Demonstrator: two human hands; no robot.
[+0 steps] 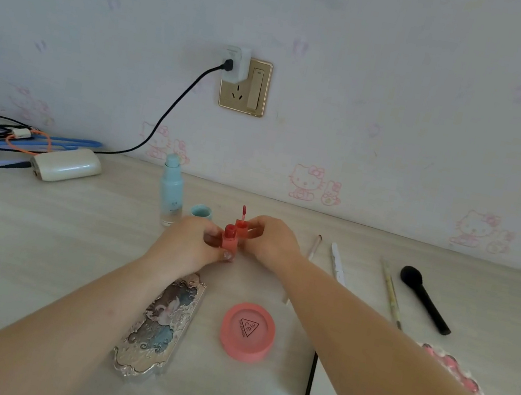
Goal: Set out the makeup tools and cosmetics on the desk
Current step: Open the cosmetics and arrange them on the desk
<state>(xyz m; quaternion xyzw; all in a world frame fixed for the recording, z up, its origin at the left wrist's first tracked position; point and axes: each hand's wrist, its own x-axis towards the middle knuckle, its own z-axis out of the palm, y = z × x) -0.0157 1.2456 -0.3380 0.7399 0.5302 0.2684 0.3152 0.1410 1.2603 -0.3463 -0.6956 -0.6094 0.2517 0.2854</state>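
On the pale wood-grain desk point(38, 227), beneath cartoon-cat wallpaper point(405, 118) and a gold socket point(244, 86), the left hand point(187, 247) is pinching an open lip-gloss tube point(229, 242) while the right hand point(270, 241) is gripping its wand cap point(241, 225), applicator pointing up; a pink compact point(247, 331) is lying nearer.

Matt wood-grain desk point(38, 227); seemingly glossy plastic compact point(247, 331).

Soft, even daylight; faint shadows beneath left hand point(189, 247). Mild overall softness; wide-angle bowing toward edges; glare on white device point(66, 164) left of hand.
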